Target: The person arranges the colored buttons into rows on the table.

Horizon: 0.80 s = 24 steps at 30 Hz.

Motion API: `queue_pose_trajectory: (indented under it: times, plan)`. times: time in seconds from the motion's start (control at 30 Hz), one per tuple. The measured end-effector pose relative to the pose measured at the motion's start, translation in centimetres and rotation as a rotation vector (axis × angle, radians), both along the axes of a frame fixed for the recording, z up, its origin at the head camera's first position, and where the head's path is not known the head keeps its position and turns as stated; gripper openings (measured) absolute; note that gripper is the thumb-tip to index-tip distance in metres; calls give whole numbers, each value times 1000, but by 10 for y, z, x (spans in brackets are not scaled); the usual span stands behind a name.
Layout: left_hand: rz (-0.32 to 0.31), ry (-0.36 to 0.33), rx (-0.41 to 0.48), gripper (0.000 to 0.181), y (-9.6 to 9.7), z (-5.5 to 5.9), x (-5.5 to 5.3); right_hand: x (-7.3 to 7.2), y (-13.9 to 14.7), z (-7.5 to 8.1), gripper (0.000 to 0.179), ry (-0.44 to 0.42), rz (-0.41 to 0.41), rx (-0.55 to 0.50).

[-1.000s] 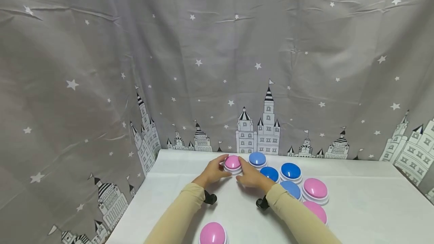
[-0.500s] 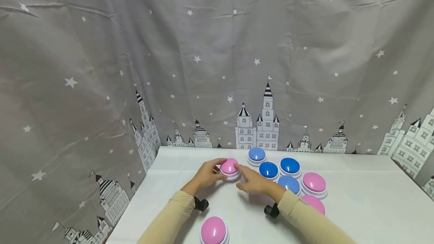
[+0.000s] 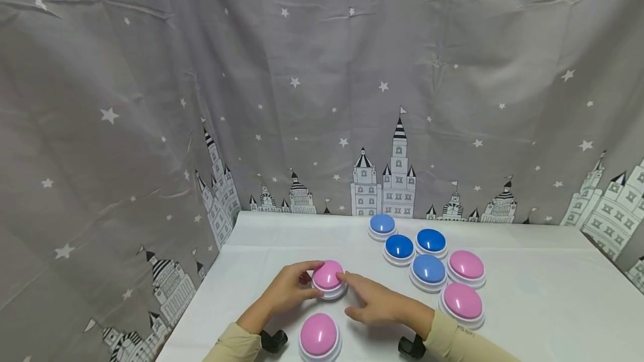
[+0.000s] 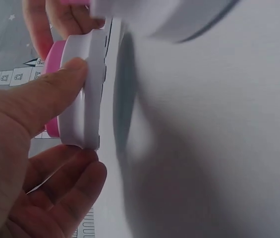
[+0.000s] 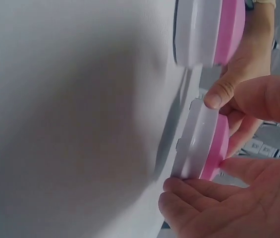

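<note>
A pink dome push button (image 3: 328,275) on a white base is held just off the white table, slightly tilted, with its shadow apart beneath it. My left hand (image 3: 287,290) grips it from the left; its thumb (image 4: 63,91) lies against the white base (image 4: 83,119). My right hand (image 3: 374,298) touches it from the right with nearly straight fingers (image 5: 194,196) at dome and base, the right thumb standing away. Nearer me, another pink push button (image 3: 319,335) sits on the table.
To the right stand blue push buttons (image 3: 428,268) in a cluster, with a pink push button (image 3: 465,265) and a nearer pink push button (image 3: 462,301) beside them. A grey curtain (image 3: 322,71) with stars and castles hangs behind the white table (image 3: 543,306).
Both hands have brought the pink push button from the back of the table toward me and slightly left, close to the front pink button. The other buttons stay put.
</note>
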<state>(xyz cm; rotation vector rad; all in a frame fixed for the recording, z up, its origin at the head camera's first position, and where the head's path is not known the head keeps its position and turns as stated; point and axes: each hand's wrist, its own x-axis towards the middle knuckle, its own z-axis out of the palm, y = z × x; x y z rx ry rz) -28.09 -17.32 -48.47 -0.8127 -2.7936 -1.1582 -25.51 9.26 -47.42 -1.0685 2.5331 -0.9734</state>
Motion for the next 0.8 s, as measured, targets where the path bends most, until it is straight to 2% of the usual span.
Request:
queue_pose_trajectory:
  times: [0.3,0.6,0.8]
  plan:
    - [-22,14,-51,67,-4,-7,16,20,-2,0,73,-31,32,-7]
    - [-35,51,-75,65,-5,-8,18,25,-2,-11,76,38,14,3]
    - [-57,34,-61,67,-7,-12,17,25,-3,-16,81,26,19,41]
